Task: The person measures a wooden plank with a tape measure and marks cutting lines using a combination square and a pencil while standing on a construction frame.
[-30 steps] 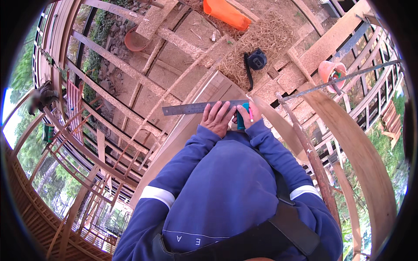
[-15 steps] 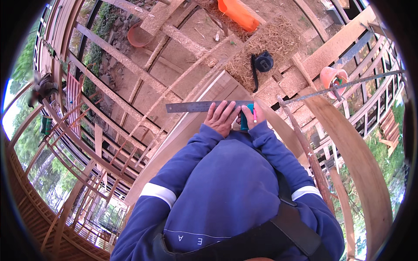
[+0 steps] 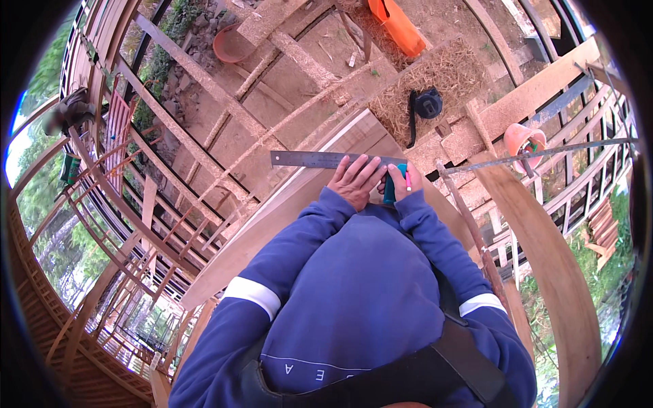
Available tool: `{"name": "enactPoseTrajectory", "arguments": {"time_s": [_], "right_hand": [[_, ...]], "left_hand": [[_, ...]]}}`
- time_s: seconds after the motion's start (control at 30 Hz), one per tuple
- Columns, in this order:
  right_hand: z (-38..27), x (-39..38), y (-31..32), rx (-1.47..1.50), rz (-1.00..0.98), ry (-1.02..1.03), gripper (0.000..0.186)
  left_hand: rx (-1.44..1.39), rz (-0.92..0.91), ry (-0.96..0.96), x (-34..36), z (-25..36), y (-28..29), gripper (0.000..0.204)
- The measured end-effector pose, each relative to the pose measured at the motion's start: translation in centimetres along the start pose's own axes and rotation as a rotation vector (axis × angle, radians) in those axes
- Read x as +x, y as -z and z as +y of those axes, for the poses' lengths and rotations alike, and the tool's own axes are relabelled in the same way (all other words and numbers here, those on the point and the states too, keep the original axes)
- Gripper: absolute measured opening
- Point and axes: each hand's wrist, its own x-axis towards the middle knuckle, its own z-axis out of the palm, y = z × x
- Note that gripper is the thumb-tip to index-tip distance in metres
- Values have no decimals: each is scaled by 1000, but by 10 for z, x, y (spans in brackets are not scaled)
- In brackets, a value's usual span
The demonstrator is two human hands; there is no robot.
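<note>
A try square with a metal ruler blade (image 3: 306, 159) and a teal handle (image 3: 390, 188) lies across a pale wooden plank (image 3: 272, 224) in front of me. My left hand (image 3: 356, 183) rests on the blade, its fingers stretched and slightly spread. At the right end of the square, my right hand (image 3: 409, 179) is closed around the handle. A slim pink pencil-like stick (image 3: 408, 182) also shows among the right fingers; its tip is too small to make out. The undersides of both hands are hidden.
A black tape measure (image 3: 428, 103) sits on sawdust and shavings beyond the plank. An orange bag-like object (image 3: 398, 28) and a terracotta-coloured bucket (image 3: 524, 144) stand farther off. A long curved board (image 3: 544, 251) and a thin pole (image 3: 469, 224) are on my right. Open timber framing surrounds me.
The whole view has shifted slightly, with the far objects moving right in the picture. Both hands keep the same hold on the square, whose blade now slopes a little differently in view.
</note>
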Motion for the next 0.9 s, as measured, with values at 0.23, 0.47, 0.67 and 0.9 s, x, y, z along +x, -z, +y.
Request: {"name": "enactPoseTrajectory", "arguments": {"time_s": [0.23,0.47,0.67,0.9], "right_hand": [[-6,-3,-8,20,28,24,21],[-5,-5,-11,-39,60,40,22],[1,-8,-12,-66,80,50,20],[7,15,37,-462,147,254,34]], "left_hand": [[-79,-3,37,0,2,10,61],[-80,130,80,-21,-3,10,60],[-42,90,188,-43,-3,19,74],[-45,126,193,-41,-4,18,73]]}}
